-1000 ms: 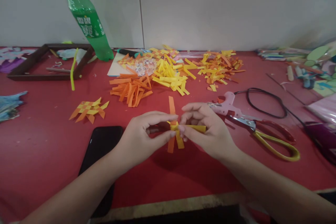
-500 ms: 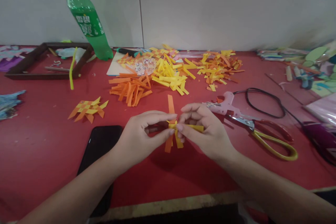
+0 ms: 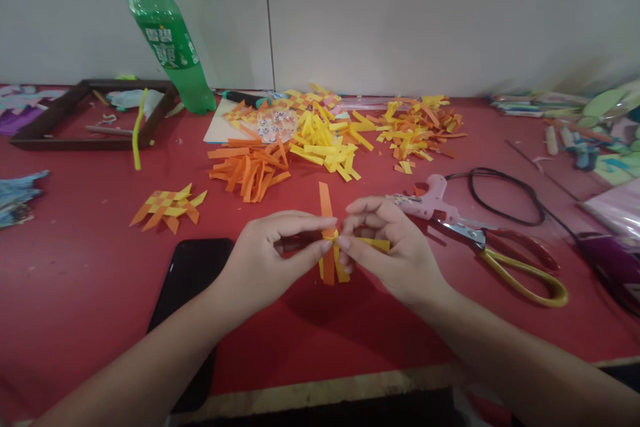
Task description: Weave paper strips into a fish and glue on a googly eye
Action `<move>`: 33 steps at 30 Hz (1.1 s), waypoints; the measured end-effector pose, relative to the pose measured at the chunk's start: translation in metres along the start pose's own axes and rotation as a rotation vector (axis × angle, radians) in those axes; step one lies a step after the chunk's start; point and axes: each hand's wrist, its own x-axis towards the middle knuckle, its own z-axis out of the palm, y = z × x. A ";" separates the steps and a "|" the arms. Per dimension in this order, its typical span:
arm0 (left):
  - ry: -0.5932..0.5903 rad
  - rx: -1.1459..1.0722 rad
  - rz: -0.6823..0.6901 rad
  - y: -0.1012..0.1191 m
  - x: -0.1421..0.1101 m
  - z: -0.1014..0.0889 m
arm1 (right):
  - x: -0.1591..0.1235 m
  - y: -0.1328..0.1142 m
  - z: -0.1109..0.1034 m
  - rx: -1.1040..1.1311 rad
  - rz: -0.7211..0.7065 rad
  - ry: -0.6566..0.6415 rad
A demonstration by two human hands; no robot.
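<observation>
Above the red table, both hands pinch a small weave of orange and yellow paper strips. My left hand grips its left side between thumb and fingers. My right hand pinches the right side, with a yellow strip running back under its fingers. One orange strip points up and away, while orange and yellow ends hang towards me. The middle of the weave is partly hidden by the fingertips. A woven orange-and-yellow paper fish lies left of my left hand.
Orange strips and yellow strips lie behind my hands, with paper scraps beside them. A pink glue gun and scissors lie right. A phone lies near my left forearm. The green bottle stands beside a dark frame.
The lower orange strip end has shifted slightly right, with a yellow end now showing at its left. Both hands keep almost the same place and grip.
</observation>
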 end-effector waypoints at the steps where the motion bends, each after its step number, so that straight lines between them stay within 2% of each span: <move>1: 0.000 0.007 0.003 0.000 0.000 0.000 | 0.000 0.000 0.000 -0.002 -0.008 0.000; 9: 0.008 0.039 0.011 -0.002 -0.001 0.000 | -0.001 -0.001 0.001 -0.059 -0.070 0.014; 33: -0.009 0.062 0.025 -0.001 -0.001 0.000 | -0.001 -0.001 -0.001 -0.097 -0.040 0.018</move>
